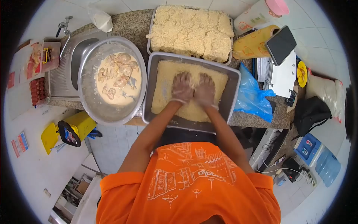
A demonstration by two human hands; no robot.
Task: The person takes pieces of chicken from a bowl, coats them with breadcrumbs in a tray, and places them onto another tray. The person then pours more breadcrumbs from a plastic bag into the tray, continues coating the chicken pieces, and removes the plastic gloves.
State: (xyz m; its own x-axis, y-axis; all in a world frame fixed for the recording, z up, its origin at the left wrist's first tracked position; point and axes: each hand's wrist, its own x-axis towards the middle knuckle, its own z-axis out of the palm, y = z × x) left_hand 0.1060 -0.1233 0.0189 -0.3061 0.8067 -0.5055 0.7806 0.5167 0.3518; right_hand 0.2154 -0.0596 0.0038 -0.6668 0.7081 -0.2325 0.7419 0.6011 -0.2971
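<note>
My left hand point(182, 89) lies palm down with fingers outstretched on a bed of pale breadcrumbs point(164, 84). Beside it, my right hand point(205, 90) presses flat on the same crumbs, its fingers also extended. Both hands look coated with whitish crumbs or thin gloves; which, I cannot tell. The crumbs fill a grey rectangular tray point(238, 84). Anything under my palms is hidden. To the left, a large metal bowl point(86, 74) holds raw chicken pieces point(121, 71) in creamy batter point(113, 96). Behind the tray, a second tray is heaped with crumb-coated pieces point(192, 31).
A blue plastic bag point(253, 95) sits right of the tray. Beyond it stand a phone point(281, 45), papers point(281, 80) and a yellow roll point(253, 41). At left are a sink point(79, 56) with a tap point(64, 28), egg trays point(38, 91) and a yellow bin point(82, 125).
</note>
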